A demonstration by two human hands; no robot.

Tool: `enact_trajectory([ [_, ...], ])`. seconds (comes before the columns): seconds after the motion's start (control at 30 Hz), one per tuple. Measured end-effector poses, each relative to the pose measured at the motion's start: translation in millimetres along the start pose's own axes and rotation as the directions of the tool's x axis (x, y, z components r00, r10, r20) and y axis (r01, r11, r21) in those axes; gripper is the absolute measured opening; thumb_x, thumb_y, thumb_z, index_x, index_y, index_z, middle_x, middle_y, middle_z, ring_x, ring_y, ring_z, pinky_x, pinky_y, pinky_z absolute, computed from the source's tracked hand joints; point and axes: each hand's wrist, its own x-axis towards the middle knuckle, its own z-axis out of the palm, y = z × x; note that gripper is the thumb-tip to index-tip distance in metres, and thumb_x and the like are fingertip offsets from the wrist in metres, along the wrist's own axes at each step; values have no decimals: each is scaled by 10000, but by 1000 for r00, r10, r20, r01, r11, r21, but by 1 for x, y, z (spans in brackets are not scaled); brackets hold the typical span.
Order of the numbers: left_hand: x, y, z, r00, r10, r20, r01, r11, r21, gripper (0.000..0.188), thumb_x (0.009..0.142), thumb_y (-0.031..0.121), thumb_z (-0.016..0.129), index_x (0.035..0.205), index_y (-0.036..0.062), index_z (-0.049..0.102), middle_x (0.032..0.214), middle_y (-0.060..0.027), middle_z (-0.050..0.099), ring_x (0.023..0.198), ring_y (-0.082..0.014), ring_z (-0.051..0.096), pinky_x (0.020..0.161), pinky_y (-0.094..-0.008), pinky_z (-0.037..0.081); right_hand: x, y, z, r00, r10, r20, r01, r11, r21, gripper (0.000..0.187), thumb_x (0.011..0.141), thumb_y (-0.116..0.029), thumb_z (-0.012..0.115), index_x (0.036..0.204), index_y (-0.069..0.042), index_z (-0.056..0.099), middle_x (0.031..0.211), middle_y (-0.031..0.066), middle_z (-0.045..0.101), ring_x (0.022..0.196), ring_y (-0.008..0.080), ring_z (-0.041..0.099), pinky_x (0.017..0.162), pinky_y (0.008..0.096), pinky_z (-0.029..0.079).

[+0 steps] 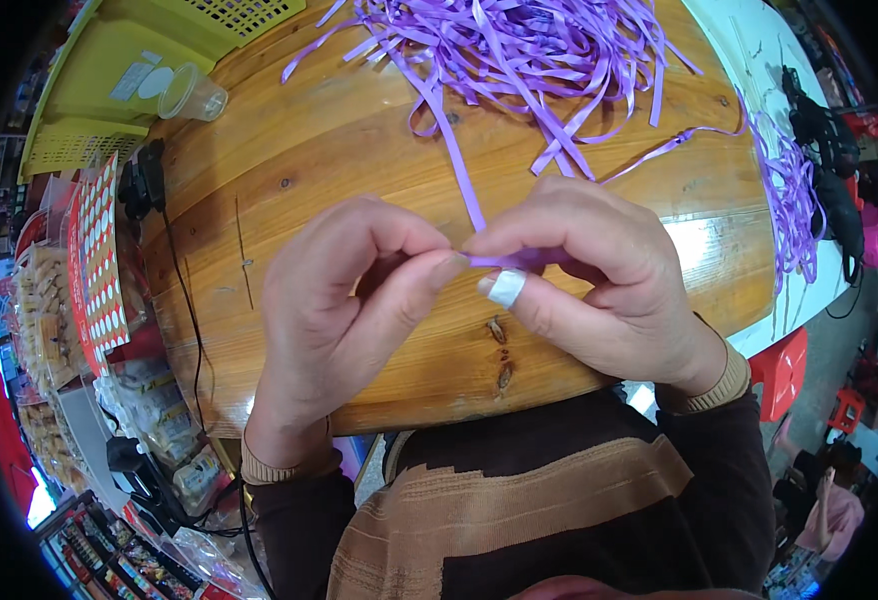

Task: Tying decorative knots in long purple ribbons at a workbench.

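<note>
Both my hands meet over the front half of a wooden table (359, 160), pinching a purple ribbon (464, 185). My left hand (344, 300) holds it between thumb and forefinger. Just beside those fingertips, my right hand (589, 275) grips the same ribbon, its thumb wrapped with a white strip (506, 288). From my fingers the ribbon runs up to a loose heap of purple ribbons (529, 60) at the far side. The ends inside my fingers are hidden.
A yellow plastic basket (94, 100) and a clear plastic cup (194, 95) stand at the far left. More purple ribbons (789, 200) hang at the right edge. Bagged goods (49, 310) and a black cable (184, 290) lie left. A red stool (781, 375) and a person (831, 515) are at the right.
</note>
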Motion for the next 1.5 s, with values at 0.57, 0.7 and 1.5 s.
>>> enact_trajectory([
  [0.57, 14, -6, 11, 890, 424, 165, -455, 839, 298, 106, 792, 115, 628, 807, 26, 573, 680, -51, 536, 596, -169, 515, 513, -310, 359, -3, -1, 2, 986, 76, -149, -72, 997, 33, 102, 763, -14, 636, 865, -15, 636, 656, 8, 510, 531, 70, 416, 468, 213, 297],
  [0.7, 6, -8, 8, 970, 226, 87, -235, 966, 111, 131, 796, 132, 636, 762, 20, 578, 677, -58, 545, 565, -154, 493, 496, -290, 346, 0, 9, 0, 991, -57, -120, 58, 998, 4, 113, 780, -24, 626, 891, -11, 645, 681, 34, 546, 548, 107, 463, 491, 226, 342],
  [1.5, 11, 6, 19, 944, -275, 180, 318, 901, -293, 86, 861, 68, 566, 821, -6, 586, 765, 13, 525, 691, -54, 452, 600, -207, 362, -7, 20, 4, 980, -11, -201, 23, 998, 59, 136, 754, 7, 649, 890, -3, 656, 826, 75, 630, 716, 140, 595, 585, 241, 448],
])
